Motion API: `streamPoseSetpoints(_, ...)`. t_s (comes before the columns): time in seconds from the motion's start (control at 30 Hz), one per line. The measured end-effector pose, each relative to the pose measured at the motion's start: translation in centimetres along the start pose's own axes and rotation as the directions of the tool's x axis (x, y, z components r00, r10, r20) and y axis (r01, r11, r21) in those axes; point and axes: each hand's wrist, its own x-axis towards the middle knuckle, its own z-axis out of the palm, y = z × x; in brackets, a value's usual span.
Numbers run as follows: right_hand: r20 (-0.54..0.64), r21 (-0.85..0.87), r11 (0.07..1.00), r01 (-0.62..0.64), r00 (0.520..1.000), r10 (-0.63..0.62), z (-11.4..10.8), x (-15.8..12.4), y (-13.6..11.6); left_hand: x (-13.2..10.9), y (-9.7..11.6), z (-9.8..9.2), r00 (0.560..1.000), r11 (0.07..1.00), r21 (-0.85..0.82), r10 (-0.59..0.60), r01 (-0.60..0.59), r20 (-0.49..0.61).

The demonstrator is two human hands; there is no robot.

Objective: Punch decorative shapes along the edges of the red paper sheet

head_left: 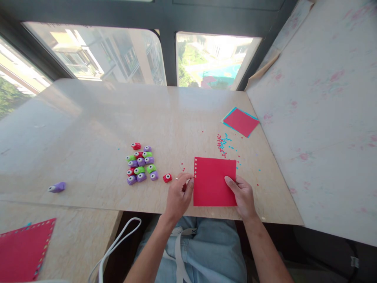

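Note:
A square sheet of red paper (213, 186) is held over the near edge of the counter, with a short row of small punched shapes down the upper part of its left edge. My right hand (244, 194) grips its right side, thumb on top and fingers beneath. At the left edge, just below the punched shapes, the thumb and fingers of my left hand (180, 193) pinch together on the paper. A red craft punch (167, 178) stands just left of that hand. Further left, several red, green and purple craft punches (140, 170) are grouped together.
Red and blue paper bits (223, 144) lie scattered beyond the sheet. A stack of coloured paper squares (242, 122) rests near the right wall. Far left are a purple punch (57, 187) and a red sheet with punched edges (25, 251). A white cable (118, 239) loops below the counter.

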Motion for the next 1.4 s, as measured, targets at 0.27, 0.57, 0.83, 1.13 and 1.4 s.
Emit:
streamPoseSetpoints(0.27,0.003,-0.005,1.0,-0.024,1.0,0.024,0.2,-0.1,-0.3,-0.1,-0.9,-0.3,1.0,0.994,0.104,0.027,-0.028,0.017)
streamPoseSetpoints(0.57,0.06,0.001,0.996,-0.095,0.994,0.094,0.4,-0.1,-1.1,-0.2,-1.5,-0.6,0.996,0.984,0.161,0.073,-0.08,0.044)
streamPoseSetpoints(0.83,0.079,0.089,0.975,-0.206,0.977,0.199,0.2,-0.1,-2.3,-0.4,-1.6,-1.1,0.998,0.982,0.184,0.044,-0.05,0.037)
streamPoseSetpoints(1.13,0.06,0.203,0.944,-0.259,0.966,0.252,-0.8,0.6,-2.3,-0.3,-1.2,-1.3,0.98,0.976,-0.096,-0.197,0.195,-0.012)
streamPoseSetpoints(1.4,0.054,0.222,0.94,-0.26,0.966,0.254,-1.1,0.7,-2.1,0.1,-0.1,-1.9,0.787,0.543,-0.661,-0.606,0.517,0.118)
